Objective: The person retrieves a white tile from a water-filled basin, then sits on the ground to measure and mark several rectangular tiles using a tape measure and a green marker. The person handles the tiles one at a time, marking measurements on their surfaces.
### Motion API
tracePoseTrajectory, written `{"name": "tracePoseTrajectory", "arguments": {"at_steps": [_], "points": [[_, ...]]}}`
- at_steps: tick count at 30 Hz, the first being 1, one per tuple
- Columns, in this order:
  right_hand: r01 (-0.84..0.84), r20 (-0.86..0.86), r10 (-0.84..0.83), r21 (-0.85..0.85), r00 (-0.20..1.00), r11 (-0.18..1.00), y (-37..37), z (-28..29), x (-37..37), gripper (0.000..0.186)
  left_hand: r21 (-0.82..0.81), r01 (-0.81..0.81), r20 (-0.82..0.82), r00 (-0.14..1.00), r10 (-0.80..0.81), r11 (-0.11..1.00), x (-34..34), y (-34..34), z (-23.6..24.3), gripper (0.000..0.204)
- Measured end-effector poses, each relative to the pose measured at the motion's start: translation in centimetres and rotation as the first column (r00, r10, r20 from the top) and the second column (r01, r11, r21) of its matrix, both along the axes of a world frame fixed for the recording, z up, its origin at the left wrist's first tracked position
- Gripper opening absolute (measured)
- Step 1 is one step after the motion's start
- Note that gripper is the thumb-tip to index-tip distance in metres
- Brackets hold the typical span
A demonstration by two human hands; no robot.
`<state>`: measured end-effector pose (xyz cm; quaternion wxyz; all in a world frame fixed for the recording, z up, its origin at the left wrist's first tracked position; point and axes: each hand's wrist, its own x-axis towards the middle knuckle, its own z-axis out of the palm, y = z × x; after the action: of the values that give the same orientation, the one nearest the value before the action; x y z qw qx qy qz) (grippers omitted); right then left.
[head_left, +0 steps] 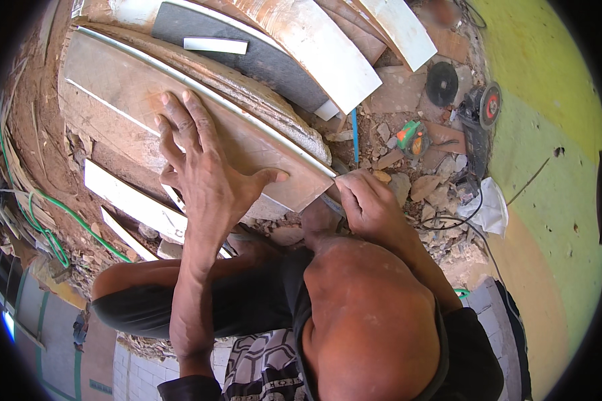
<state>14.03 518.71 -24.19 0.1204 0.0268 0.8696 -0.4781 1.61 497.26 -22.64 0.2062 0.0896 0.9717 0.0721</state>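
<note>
- My left hand (204, 170) spreads wide on the brown tile (247, 145) before me.
- My right hand (370, 197) curls at its right corner; I cannot tell its grip.
- Angle grinder (473, 130), far right.

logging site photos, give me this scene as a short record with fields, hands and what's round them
left hand: fingers spread, on the long flat brown tile
right hand: fingers curled at the tile's right-hand end; whether its grip holds anything is hidden
beyond the tile: dark grey flat slab bearing a short white strip
to the right: black angle grinder with a round disc, beside a separate flat black disc
to the left: thin green cable on brown ground
ground: broken stone rubble right of the tile
</note>
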Motion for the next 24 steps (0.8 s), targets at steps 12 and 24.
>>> {"name": "tracePoseTrajectory", "arguments": {"at_steps": [12, 24], "points": [[-0.024, -0.004, 0.024, -0.037, 1.000, 0.999, 0.18, -0.06, -0.63, 0.013, 0.028, 0.008, -0.022, 1.000, -0.007, 1.000, 0.12, -0.35, -0.49, 0.151], [-0.029, 0.013, 0.030, -0.054, 0.999, 0.998, 0.08, -0.50, -0.74, 0.011, -0.061, 0.016, 0.009, 1.000, -0.015, 0.998, -0.03, 0.04, 0.00, 0.152]]}}
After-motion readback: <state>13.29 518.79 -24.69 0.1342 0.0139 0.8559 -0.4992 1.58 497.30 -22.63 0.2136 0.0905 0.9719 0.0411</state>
